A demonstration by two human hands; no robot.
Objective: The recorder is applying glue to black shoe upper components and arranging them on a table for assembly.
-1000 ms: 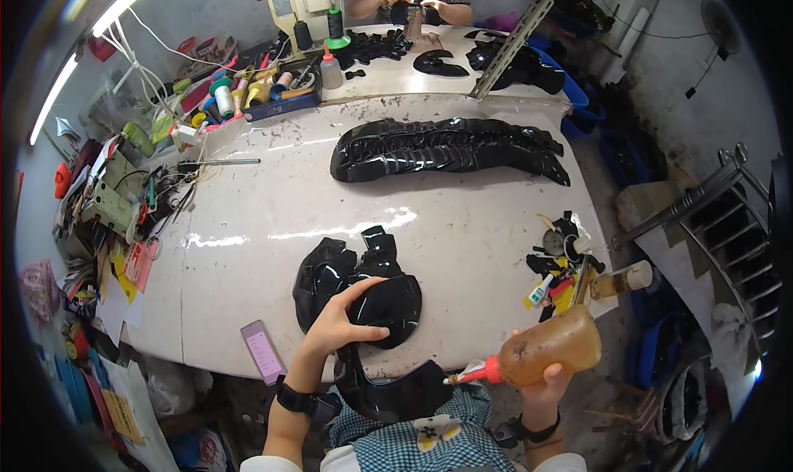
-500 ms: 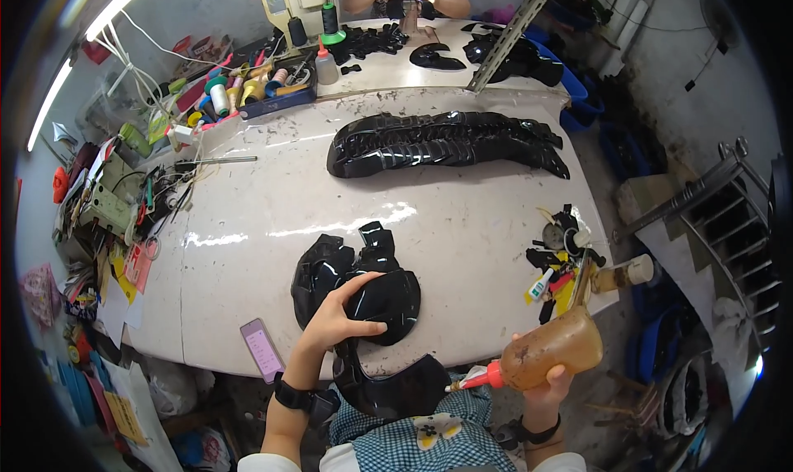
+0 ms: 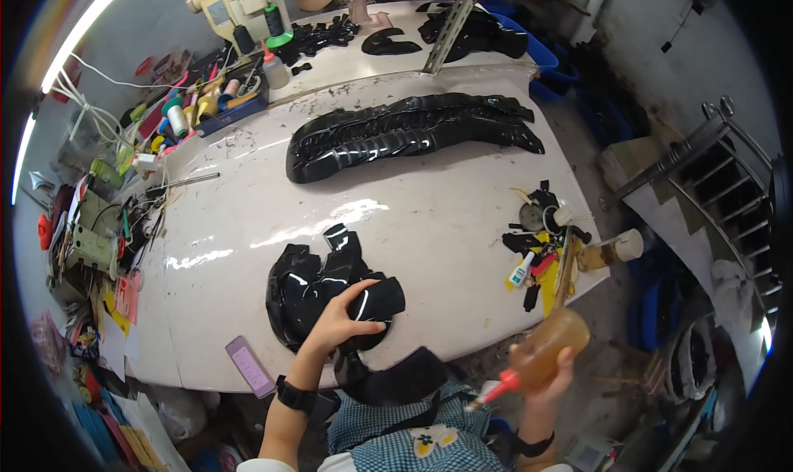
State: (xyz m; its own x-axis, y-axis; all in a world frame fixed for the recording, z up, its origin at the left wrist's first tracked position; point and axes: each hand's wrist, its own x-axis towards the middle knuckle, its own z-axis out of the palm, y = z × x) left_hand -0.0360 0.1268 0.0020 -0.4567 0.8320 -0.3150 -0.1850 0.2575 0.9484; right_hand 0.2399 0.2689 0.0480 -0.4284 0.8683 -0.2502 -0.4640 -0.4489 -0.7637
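The left hand (image 3: 340, 323) lies flat and open on shiny black pieces (image 3: 318, 294) on the tabletop (image 3: 446, 216). The right hand (image 3: 545, 373) grips an amber squeeze bottle (image 3: 541, 352).

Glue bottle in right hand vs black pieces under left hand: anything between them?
Head view: only bare white table edge lies between the glue bottle in the right hand and the glossy black pieces under the left hand.

Phone (image 3: 249, 366) left of leather pieces (image 3: 326, 294) on table (image 3: 446, 224)

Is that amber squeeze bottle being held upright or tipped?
Tipped: the amber squeeze bottle lies slanted in the right hand, red nozzle pointing down-left.
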